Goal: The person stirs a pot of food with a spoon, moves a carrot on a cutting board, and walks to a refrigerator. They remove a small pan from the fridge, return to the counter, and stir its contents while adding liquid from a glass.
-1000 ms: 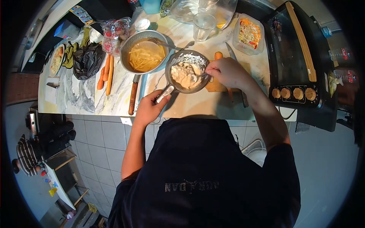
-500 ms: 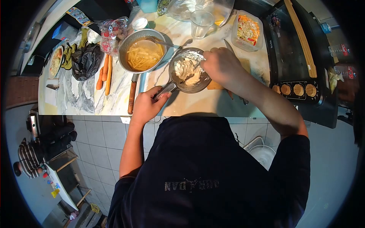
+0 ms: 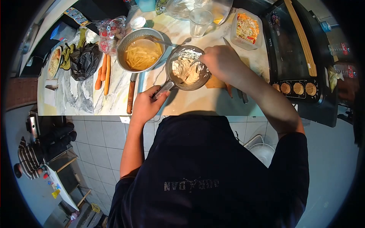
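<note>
Head view: your left hand (image 3: 147,106) closes round the pan handle (image 3: 165,87), your right hand (image 3: 220,62) pinches a mostly hidden utensil (image 3: 197,65); careless tilting could spill creamy mixture (image 3: 184,71).

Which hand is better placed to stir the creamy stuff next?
Probably the right hand: it is at the rim of the pan, close to the creamy stuff. The left hand grips the handle, so it seems better for steadying.
</note>
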